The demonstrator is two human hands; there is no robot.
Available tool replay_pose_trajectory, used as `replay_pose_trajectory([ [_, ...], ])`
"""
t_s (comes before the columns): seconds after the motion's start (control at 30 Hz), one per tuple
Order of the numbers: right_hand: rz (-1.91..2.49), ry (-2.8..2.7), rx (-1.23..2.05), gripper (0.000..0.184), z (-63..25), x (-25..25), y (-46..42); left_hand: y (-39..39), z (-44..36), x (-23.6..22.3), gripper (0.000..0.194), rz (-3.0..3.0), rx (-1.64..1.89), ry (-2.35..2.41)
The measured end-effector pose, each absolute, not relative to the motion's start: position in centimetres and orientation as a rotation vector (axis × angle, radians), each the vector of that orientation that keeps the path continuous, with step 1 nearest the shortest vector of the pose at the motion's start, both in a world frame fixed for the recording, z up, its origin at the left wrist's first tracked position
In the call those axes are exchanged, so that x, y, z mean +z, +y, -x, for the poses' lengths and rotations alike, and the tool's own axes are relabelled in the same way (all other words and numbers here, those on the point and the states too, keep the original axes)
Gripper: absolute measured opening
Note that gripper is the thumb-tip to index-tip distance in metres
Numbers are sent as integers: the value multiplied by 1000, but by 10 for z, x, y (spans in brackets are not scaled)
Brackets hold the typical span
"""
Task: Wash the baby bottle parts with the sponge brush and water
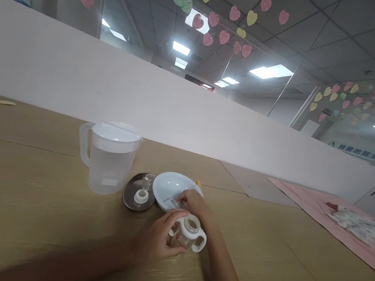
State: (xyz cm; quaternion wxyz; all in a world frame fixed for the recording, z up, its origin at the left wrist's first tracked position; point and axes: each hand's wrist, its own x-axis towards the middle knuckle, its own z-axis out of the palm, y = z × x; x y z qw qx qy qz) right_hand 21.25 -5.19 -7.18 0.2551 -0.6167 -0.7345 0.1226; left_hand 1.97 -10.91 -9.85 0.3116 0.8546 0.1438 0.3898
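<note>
My left hand point(160, 238) is wrapped round a clear baby bottle point(181, 240) with white side handles, upright and uncapped at the table's front. Just behind it, my right hand point(194, 202) reaches over a white plate point(169, 183), fingers pinched together. Something thin and pale shows by those fingertips, too small to name. Left of the plate lies a round metal dish point(129, 194). It bears a white bottle collar with teat point(141, 197) and a clear cap point(148, 181).
A translucent lidded jug point(110, 168) stands left of the metal dish. Behind the plate a bit of something yellow point(198, 183) peeks out. On the right, a doll-like figure in patterned clothes point(357, 224) lies on a pink cloth point(307, 203). A white wall point(144, 99) borders the table's back.
</note>
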Motion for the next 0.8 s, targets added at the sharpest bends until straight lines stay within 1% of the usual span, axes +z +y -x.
replay_pose_trajectory([
  [0.1,1593,-2106,409,28,-206,-71,-53,-110,-20,-97,66,-2258,1029,397],
  [0.23,1454,-2128,669,21,-201,-66,-58,-107,-22,-99,65,-2263,1067,402],
  [0.3,1391,-2099,732,20,-199,-64,-60,-106,-22,-101,66,-2270,1085,407],
  [0.4,1380,-1960,643,22,-198,-63,-57,-105,-23,-103,68,-2274,1139,457],
  [0.57,1533,-1630,179,25,-199,-63,-55,-108,-23,-102,69,-2319,1224,507],
  [0.63,1471,-1511,167,28,-197,-61,-58,-110,-22,-100,68,-2326,1236,518],
  [0.8,1105,-1170,370,31,-189,-45,-70,-111,-21,-97,68,-2313,1230,542],
])
